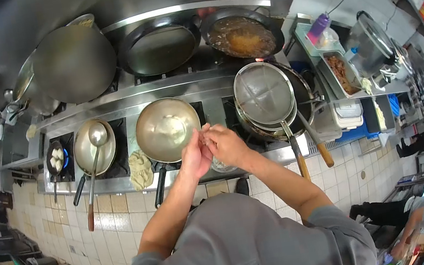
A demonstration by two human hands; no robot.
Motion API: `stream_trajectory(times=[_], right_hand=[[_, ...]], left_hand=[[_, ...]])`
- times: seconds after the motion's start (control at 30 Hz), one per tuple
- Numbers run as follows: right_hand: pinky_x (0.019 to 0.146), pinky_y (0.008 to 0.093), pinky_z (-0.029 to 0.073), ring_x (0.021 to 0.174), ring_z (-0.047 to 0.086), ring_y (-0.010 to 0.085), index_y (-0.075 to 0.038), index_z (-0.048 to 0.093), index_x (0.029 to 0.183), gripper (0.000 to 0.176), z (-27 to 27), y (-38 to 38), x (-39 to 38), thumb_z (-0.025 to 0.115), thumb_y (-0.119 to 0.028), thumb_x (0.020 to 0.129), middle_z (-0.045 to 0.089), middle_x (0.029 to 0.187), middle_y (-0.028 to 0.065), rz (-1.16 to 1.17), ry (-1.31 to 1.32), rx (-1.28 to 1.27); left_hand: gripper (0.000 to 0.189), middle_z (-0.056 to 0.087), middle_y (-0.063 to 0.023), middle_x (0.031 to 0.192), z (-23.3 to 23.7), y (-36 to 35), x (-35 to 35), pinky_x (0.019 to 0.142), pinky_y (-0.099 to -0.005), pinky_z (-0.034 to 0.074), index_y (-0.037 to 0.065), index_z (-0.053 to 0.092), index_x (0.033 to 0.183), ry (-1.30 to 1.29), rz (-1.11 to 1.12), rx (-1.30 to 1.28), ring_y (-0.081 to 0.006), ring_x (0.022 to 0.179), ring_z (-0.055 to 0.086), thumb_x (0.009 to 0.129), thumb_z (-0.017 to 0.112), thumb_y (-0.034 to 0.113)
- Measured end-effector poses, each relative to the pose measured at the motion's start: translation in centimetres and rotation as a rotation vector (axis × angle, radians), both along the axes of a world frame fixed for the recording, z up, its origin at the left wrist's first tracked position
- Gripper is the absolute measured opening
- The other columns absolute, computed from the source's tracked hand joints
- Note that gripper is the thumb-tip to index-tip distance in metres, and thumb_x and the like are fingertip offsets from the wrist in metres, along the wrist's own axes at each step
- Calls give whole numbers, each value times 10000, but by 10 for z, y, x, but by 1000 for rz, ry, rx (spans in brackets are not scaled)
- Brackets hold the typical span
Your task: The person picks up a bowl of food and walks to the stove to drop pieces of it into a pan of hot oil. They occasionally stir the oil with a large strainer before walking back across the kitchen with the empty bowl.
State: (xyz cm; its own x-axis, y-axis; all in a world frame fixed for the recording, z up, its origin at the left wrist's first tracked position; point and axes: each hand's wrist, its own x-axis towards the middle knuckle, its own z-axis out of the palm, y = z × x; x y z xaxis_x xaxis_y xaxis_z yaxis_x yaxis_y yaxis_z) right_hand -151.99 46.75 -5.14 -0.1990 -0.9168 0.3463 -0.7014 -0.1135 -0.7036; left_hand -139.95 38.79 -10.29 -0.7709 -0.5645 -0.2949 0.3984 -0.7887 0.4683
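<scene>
My left hand (197,154) and my right hand (226,144) meet in front of me, beside the right rim of a shiny metal pan (159,126). Both have their fingers curled and pressed together. Whatever lies between the fingertips is too small or hidden to name. No food shows in the pan, whose black handle (161,186) points toward me. Just below my right hand, a clear or silvery round item (222,165) is partly covered at the stove's front edge.
Left on the stove are a folded cloth (141,170), a pan (84,157) with a ladle (97,134), and a small pan (55,159) over blue flame. Strainers (263,92) rest at right. Behind, a wok (241,37) holds brown liquid. A person (421,211) stands lower right.
</scene>
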Motion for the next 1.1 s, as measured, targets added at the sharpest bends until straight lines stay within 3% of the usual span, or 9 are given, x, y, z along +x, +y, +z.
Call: stream_trajectory(times=[0.23, 0.33, 0.4, 0.47, 0.63, 0.73, 0.83, 0.93, 1.1], right_hand=[[796, 426, 540, 912, 641, 350, -30, 630, 974, 146, -11, 2, -7, 646, -97, 846, 629, 982, 170, 57, 120, -18], [752, 416, 551, 839, 676, 327, -29, 628, 982, 148, 3, -10, -29, 654, -106, 858, 666, 960, 151, 126, -303, 121], [720, 403, 556, 782, 700, 294, -21, 629, 964, 123, 2, -30, -65, 660, -100, 875, 706, 912, 136, -93, -10, -10], [732, 390, 553, 805, 708, 291, -11, 636, 945, 116, 14, -58, -110, 670, -94, 873, 721, 857, 150, -227, -183, -94], [715, 390, 554, 747, 703, 341, -29, 676, 851, 172, 39, -155, -231, 753, -180, 818, 703, 774, 186, -545, 227, -155], [756, 441, 547, 780, 686, 385, -53, 708, 811, 153, 3, -212, -287, 744, -199, 782, 704, 817, 199, -480, 562, 0], [828, 443, 533, 892, 691, 351, -71, 751, 904, 182, -16, -246, -312, 689, -140, 747, 724, 918, 163, -81, 756, 317], [866, 418, 530, 944, 691, 336, -65, 743, 1015, 230, -22, -252, -314, 653, -115, 809, 721, 1014, 167, -272, 356, -135], [782, 348, 559, 928, 697, 220, -40, 699, 1122, 220, 69, -161, -215, 567, -111, 961, 723, 1051, 147, -452, -95, -179]], left_hand=[[531, 594, -96, 1265, -3, 5, 9, 1022, -422, 458, 61, 481, 1372, 29, -36, 70, -238, 1159, 574, 1075, 317, 470], [595, 532, -137, 1369, 4, 0, 20, 1064, -452, 430, 81, 368, 1463, 168, -113, 74, -280, 1250, 530, 1054, 346, 514], [667, 466, -165, 1445, 26, 3, 28, 1110, -483, 393, 110, 279, 1518, 93, -114, 81, -325, 1330, 468, 1030, 380, 553], [672, 426, -168, 1483, 19, 1, 36, 1135, -498, 369, 125, 294, 1522, 105, -106, 59, -343, 1377, 420, 1021, 402, 559], [656, 368, -121, 1539, 20, 3, 56, 1145, -486, 349, 106, 311, 1528, 125, -112, -7, -315, 1402, 395, 1026, 451, 505], [628, 382, -119, 1532, 20, 6, 69, 1140, -485, 361, 95, 344, 1513, 98, -91, -21, -319, 1402, 399, 1027, 481, 467], [615, 407, -122, 1517, 28, 10, 81, 1134, -490, 364, 115, 371, 1493, 3, -77, -91, -311, 1378, 429, 1018, 481, 489], [618, 417, -112, 1513, 27, 11, 96, 1120, -481, 377, 119, 369, 1496, -9, -69, -112, -300, 1364, 446, 1016, 485, 490], [621, 396, -124, 1538, 7, 6, 103, 1115, -458, 391, 104, 311, 1532, -27, -84, -66, -289, 1376, 446, 1029, 487, 424]])
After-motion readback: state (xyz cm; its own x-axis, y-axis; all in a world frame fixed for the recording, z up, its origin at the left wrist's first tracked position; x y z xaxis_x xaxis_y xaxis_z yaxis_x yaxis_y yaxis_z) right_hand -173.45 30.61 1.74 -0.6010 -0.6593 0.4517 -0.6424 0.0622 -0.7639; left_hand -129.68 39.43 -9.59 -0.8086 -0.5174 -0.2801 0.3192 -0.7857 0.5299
